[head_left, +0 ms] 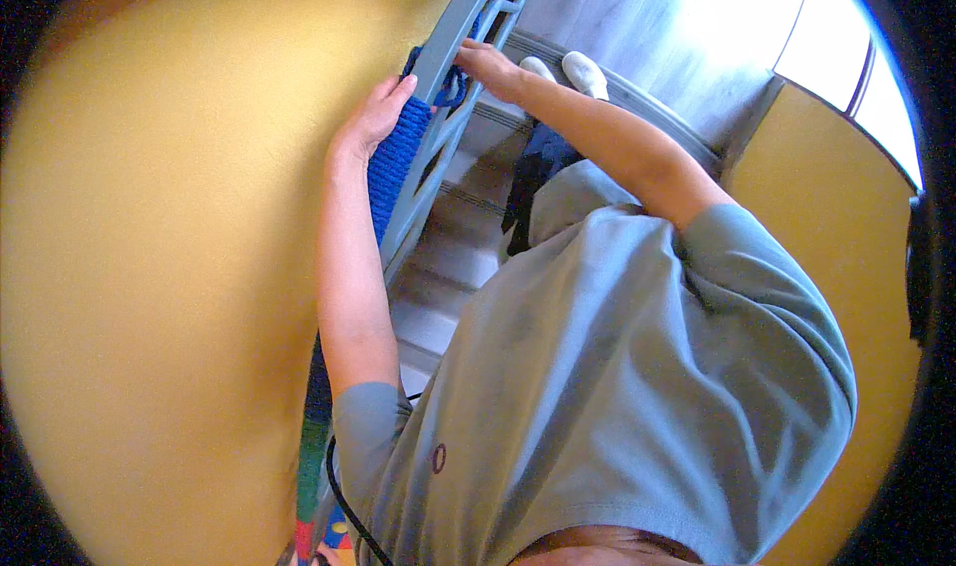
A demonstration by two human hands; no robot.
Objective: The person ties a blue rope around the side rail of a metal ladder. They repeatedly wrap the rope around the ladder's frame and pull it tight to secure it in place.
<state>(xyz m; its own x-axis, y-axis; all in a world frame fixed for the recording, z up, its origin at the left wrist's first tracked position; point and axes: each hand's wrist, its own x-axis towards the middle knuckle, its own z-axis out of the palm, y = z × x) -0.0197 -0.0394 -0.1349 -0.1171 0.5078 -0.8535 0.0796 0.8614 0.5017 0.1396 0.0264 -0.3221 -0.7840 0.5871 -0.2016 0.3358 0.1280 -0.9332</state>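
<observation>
A grey metal stair railing [450, 50] slants up the middle of the view, its lower stretch wound in tight turns of thick blue rope [391, 173]. My left hand [381, 115] closes around the wound rail just at the top of the winding, thumb along the near side, most fingers hidden behind it. On the stair side, my right hand [488, 68] has its fingers bent in against the rail at the loose blue rope. Its fingertips are partly covered by the rail. A slack loop of this rope [454, 92] hangs just below that hand.
A yellow wall [179, 218] stands close at the left. Grey stairs [438, 292] descend under the railing, and a wood-look floor [637, 38] lies beyond. White shoes [585, 74] show on my feet. A black cable [344, 501] hangs by my left sleeve. Green and red wrapping [313, 452] shows lower left.
</observation>
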